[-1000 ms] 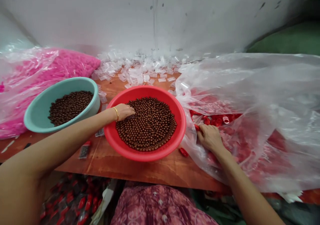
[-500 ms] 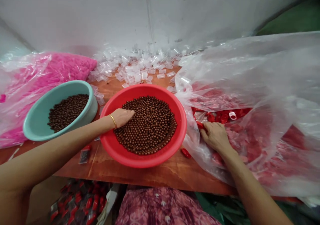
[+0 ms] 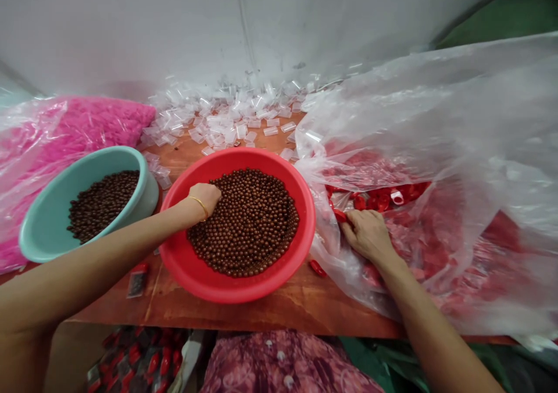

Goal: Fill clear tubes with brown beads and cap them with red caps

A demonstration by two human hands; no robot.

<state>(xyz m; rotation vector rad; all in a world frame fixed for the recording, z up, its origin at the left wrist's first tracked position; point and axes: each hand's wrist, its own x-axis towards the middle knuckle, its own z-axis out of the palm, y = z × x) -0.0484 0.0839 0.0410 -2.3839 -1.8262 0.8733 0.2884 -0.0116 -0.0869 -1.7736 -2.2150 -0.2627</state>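
Note:
My left hand [image 3: 206, 196] is inside a red basin [image 3: 235, 291], closed and lowered onto small round brown balls [image 3: 248, 224]. Its fingertips are hidden, so what they hold cannot be seen. A gold bangle circles that wrist. To the right, my right hand [image 3: 368, 233] pinches a red plastic cap [image 3: 340, 215] at the mouth of a clear plastic bag [image 3: 418, 114]. More red caps [image 3: 379, 200] lie inside the bag, partly covered by its film. One loose red cap [image 3: 317, 268] rests on the table between basin and bag.
A light-green basin [image 3: 146, 189] with brown balls stands at left, before a bag of pink pieces [image 3: 104, 120]. Clear plastic cases [image 3: 244, 120] are heaped along the wall. One filled red-capped case [image 3: 137, 279] lies near the table edge; several more [image 3: 143, 358] are piled below.
The view has shifted slightly, so the basins sit further left. My left hand has curled more, its knuckles now up over the balls. My right hand keeps hold of the red cap.

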